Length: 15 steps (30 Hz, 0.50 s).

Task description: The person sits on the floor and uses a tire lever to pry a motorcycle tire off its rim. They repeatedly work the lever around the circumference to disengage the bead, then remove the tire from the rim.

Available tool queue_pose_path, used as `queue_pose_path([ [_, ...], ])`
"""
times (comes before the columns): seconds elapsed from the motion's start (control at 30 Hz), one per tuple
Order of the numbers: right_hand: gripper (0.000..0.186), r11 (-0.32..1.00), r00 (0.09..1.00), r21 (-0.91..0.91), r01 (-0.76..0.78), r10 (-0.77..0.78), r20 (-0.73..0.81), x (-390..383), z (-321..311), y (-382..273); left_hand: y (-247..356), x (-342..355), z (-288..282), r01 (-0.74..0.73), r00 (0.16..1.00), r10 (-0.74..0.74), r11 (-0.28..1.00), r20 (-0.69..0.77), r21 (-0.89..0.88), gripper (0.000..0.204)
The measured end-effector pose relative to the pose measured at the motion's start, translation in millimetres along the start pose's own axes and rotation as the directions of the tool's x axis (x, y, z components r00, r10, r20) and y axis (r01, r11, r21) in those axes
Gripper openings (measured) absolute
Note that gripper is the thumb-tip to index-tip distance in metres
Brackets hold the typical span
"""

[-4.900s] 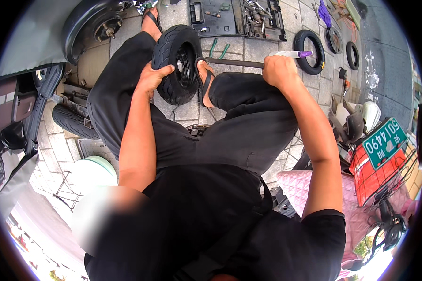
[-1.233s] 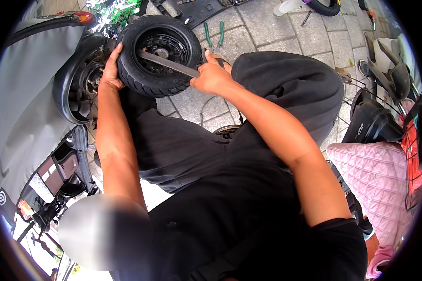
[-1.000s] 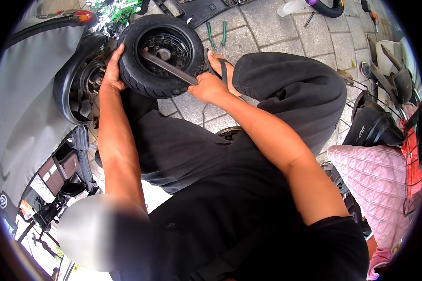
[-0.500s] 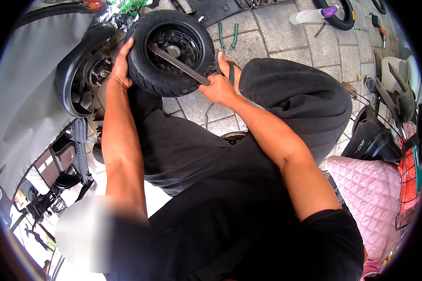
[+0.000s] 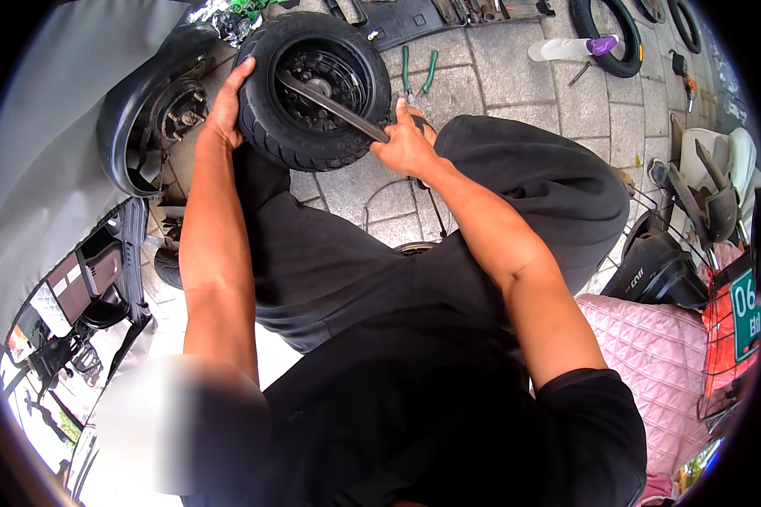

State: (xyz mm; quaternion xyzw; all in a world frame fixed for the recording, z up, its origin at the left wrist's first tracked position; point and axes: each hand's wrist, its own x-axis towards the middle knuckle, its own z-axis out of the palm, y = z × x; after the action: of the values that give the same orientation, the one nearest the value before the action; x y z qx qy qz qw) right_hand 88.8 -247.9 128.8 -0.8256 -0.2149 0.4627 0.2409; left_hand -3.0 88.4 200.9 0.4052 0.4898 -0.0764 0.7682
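Observation:
My left hand point(image 5: 228, 106) grips the left edge of a black scooter wheel point(image 5: 275, 144), whose tyre and open rim face up toward me between my legs. My right hand point(image 5: 404, 148) is closed round the near end of a flat, dark metal lever point(image 5: 338, 110). The bar lies diagonally across the rim, its far tip at the inner left of the opening. Just beyond my right hand, green-handled pliers point(image 5: 429, 74) lie on the paving near my sandalled foot.
A grey-covered scooter with a hub point(image 5: 180, 114) stands left. At top lie a tool case point(image 5: 397, 21), foil point(image 5: 232, 21), a white-and-purple bottle point(image 5: 558, 49) and loose tyres point(image 5: 630, 59). A pink quilted cover point(image 5: 634, 372) and wire basket point(image 5: 727, 338) are right, beside paving point(image 5: 516, 93).
From 4.9 seconds ago, the wheel has gone from upright to face up, and the lever has moved into its rim. Over the last second both hands have shifted slightly upward and right in view.

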Motion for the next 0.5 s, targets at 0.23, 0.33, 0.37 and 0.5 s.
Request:
queue_pose_path([
  [0.23, 0.042, 0.985, 0.994, 0.137, -0.108, 0.106, 0.023, -21.6, 9.1, -16.0, 0.4, -6.7, 3.9, -0.023, 0.999, 0.023, 1.000, -0.034, 0.008, 0.074],
  [0.33, 0.042, 0.925, 0.991, 0.358, -0.128, 0.105, 0.083, -20.5, 35.5, -10.6, -1.1, -6.5, 2.6, -0.025, 0.997, 0.029, 0.998, 0.067, -0.053, 0.075],
  [0.37, 0.042, 0.931, 0.990, 0.339, -0.137, 0.119, 0.074, -20.9, 39.2, -11.2, -0.5, -6.4, 3.9, -0.027, 0.998, 0.030, 0.998, 0.064, -0.047, 0.075],
  [0.5, 0.040, 0.977, 0.994, 0.195, -0.083, 0.096, -0.059, -17.7, 37.3, -12.6, -1.4, -7.5, 4.3, -0.017, 1.000, 0.017, 1.000, -0.009, -0.017, 0.076],
])
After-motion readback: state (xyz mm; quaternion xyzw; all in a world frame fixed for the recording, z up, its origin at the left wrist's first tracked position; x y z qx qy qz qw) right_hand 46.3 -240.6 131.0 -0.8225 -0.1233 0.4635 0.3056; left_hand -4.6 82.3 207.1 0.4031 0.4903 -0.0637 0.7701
